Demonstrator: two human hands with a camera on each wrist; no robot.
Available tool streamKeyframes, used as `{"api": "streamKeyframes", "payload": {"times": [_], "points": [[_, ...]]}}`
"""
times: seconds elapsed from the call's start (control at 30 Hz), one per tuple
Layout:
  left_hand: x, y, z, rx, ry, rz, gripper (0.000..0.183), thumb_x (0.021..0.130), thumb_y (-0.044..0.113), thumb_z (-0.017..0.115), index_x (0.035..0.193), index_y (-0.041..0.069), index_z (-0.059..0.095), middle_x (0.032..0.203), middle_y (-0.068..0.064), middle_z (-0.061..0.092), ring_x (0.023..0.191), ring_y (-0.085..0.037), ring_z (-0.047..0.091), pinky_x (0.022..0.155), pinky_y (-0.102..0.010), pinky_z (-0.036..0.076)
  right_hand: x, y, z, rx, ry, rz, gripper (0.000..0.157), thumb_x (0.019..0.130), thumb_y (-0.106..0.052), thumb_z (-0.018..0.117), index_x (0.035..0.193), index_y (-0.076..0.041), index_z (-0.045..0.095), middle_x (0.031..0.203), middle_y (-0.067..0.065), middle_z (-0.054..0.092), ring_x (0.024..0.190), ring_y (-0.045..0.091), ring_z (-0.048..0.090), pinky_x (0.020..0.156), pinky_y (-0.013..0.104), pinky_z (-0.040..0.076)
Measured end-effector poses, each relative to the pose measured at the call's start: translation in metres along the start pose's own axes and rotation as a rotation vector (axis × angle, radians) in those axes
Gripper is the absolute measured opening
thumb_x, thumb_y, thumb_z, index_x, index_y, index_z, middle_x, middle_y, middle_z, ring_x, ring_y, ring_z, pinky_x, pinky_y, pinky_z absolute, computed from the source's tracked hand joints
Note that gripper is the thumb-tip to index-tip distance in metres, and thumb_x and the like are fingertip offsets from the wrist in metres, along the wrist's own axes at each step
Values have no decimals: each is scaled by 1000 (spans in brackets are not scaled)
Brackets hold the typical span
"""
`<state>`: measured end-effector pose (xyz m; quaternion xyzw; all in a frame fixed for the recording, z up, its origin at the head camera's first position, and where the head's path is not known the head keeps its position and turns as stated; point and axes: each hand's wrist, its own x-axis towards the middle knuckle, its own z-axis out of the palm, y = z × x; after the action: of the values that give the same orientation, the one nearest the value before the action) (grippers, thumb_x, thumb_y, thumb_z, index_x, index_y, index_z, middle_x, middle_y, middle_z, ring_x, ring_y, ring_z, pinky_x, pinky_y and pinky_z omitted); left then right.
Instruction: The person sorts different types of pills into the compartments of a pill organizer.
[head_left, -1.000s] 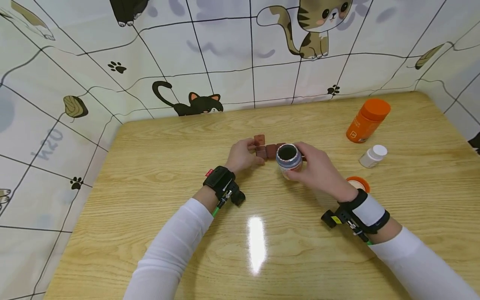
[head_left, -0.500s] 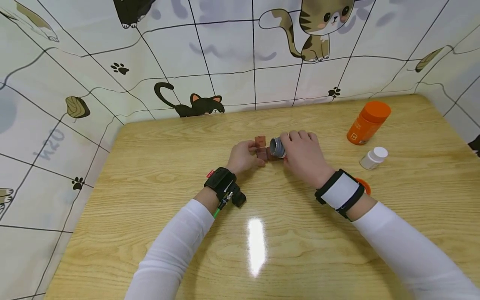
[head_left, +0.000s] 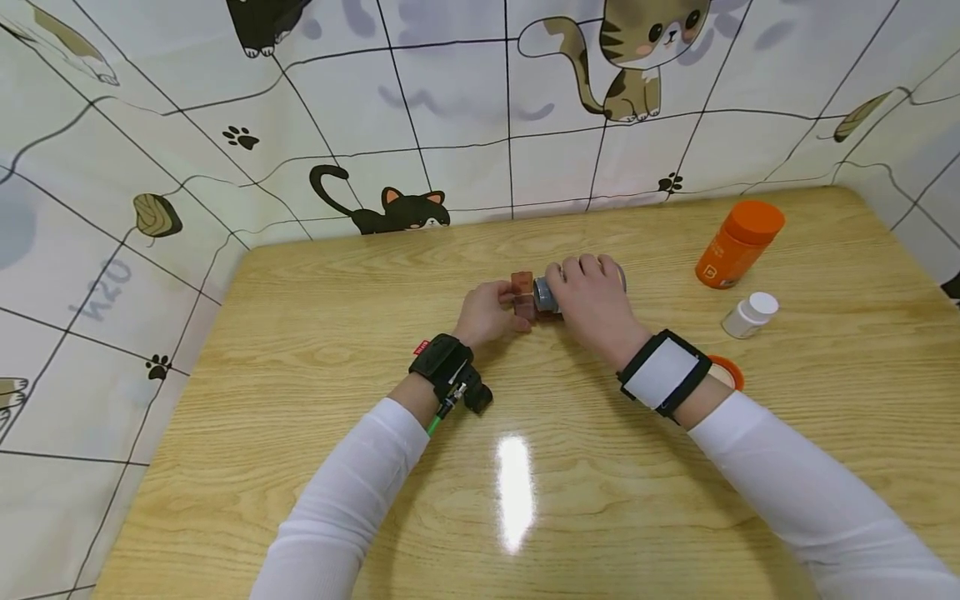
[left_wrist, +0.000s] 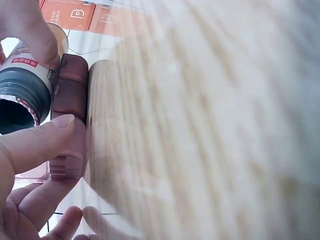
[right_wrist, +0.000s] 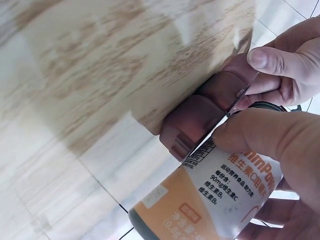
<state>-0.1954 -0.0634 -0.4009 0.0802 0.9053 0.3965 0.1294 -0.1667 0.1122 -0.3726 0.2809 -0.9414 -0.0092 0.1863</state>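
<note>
My left hand [head_left: 483, 312] pinches the end of a translucent reddish-brown pill organizer [head_left: 524, 309] between thumb and fingers. The organizer lies on the wooden table, and one square lid [head_left: 522, 282] stands raised on its far side at that end. My right hand [head_left: 598, 312] grips a vitamin C tablet bottle [right_wrist: 210, 192] with a white and orange label, tipped on its side. Its uncapped dark grey neck [left_wrist: 27, 90] points left, close over the organizer's compartments. In the right wrist view the bottle lies alongside the compartments. The bottle and hand hide part of the organizer from above.
At the back right stands an orange bottle [head_left: 738, 246] with an orange lid. A small white bottle [head_left: 751, 315] is in front of it. Beside my right wrist lies an orange-rimmed cap [head_left: 729, 373], partly covered. A cat-printed wall covering [head_left: 465, 167] borders the table [head_left: 337, 300].
My right hand has tipped the bottle from nearly upright onto its side, its mouth now facing left, and moved slightly left over the organizer. My left hand has kept its hold.
</note>
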Motion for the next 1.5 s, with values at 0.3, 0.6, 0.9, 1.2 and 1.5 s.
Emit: {"api": "streamKeyframes", "payload": {"times": [0.3, 0.6, 0.9, 1.2, 1.5], "points": [[0, 1, 0, 10, -13, 13, 56, 73, 15, 78, 123, 4, 54, 122, -10, 58, 112, -19, 50, 93, -28, 41, 5, -3, 3, -42, 10, -34, 23, 88, -6, 58, 110, 0, 54, 102, 21, 56, 99, 38, 48, 88, 56, 38], [-1, 1, -1, -28, -13, 30, 54, 73, 11, 77, 122, 3, 55, 120, -11, 59, 110, -17, 52, 93, -27, 40, 10, -5, 2, -106, 63, -89, 24, 85, -9, 64, 106, 0, 55, 100, 20, 55, 97, 36, 47, 88, 52, 37], [-2, 2, -2, -48, -10, 33, 51, 73, 10, 77, 120, 3, 56, 117, -11, 61, 109, -17, 52, 93, -27, 40, 13, -7, 2, -158, 67, -112, 19, 88, -8, 60, 105, 0, 56, 99, 20, 55, 96, 36, 48, 89, 48, 38], [-1, 0, -2, -53, -9, 33, 51, 73, 10, 76, 120, 4, 57, 115, -10, 62, 108, -16, 52, 92, -26, 41, 15, -9, 3, -204, 53, -138, 20, 89, -9, 59, 107, 0, 57, 100, 19, 55, 95, 35, 47, 87, 45, 38], [0, 1, -1, -45, -13, 34, 50, 74, 11, 76, 120, 4, 57, 115, -9, 62, 107, -16, 53, 91, -26, 41, 16, -10, 3, -239, 60, -161, 21, 90, -10, 59, 108, 0, 57, 101, 20, 54, 97, 35, 46, 88, 44, 38]]}}
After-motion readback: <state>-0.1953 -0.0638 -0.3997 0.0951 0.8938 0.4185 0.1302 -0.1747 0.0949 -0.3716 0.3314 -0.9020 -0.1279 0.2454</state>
